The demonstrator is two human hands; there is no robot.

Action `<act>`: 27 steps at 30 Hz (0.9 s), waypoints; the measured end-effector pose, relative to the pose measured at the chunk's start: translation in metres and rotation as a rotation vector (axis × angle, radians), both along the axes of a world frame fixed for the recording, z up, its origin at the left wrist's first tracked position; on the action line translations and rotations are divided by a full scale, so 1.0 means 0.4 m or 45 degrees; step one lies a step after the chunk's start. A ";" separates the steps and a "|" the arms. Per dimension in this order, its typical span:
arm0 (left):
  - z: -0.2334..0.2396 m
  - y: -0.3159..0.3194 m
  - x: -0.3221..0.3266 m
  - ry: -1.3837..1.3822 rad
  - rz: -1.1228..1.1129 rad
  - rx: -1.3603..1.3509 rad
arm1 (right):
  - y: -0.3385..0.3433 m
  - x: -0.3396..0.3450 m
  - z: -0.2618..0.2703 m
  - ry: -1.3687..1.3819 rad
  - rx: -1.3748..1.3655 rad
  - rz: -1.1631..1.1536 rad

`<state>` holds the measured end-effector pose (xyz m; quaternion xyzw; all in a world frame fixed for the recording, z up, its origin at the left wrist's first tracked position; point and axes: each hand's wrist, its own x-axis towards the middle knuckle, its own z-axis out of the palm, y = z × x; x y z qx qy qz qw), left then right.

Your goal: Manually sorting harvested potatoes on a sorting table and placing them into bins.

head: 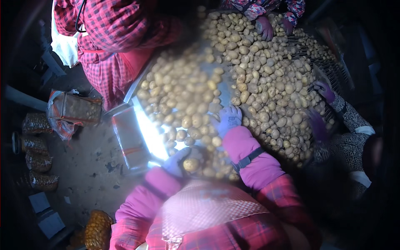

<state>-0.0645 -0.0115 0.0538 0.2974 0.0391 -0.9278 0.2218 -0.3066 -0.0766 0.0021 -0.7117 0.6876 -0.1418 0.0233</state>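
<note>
Both my hands wear pale lilac work gloves. My left hand (175, 162) is at the near left of the sorting table, its fingers curved beside a yellowish potato (191, 164). Blur hides whether it grips that potato or only touches it. My right hand (229, 120) lies back up, fingers spread, at the near edge of a bare metal strip (223, 86) between two heaps. Its palm side is hidden. Loose potatoes (195, 120) spread before both hands, blurred farther off. Beside my right hand lies a larger, dustier potato heap (275, 103).
A person in red checks (112, 28) stands at the left. Other workers' gloved hands (265, 28) (325, 90) reach into the heap from the far side and right. A bright metal chute (148, 131) leads to a box-shaped bag (129, 137). Filled bags (98, 229) (75, 107) stand on the floor.
</note>
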 end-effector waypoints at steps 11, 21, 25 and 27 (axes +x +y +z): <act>0.074 -0.074 -0.005 -0.134 0.088 -0.441 | -0.007 0.101 0.252 -0.463 0.024 0.572; -0.033 -0.034 0.015 0.090 0.206 -0.043 | -0.283 0.122 -0.024 0.101 -0.088 0.430; -0.031 -0.027 0.021 0.047 0.222 -0.033 | -0.264 0.139 -0.033 0.069 -0.146 0.562; -0.032 -0.020 0.018 0.054 0.241 -0.120 | -0.252 0.137 -0.036 0.132 -0.182 0.597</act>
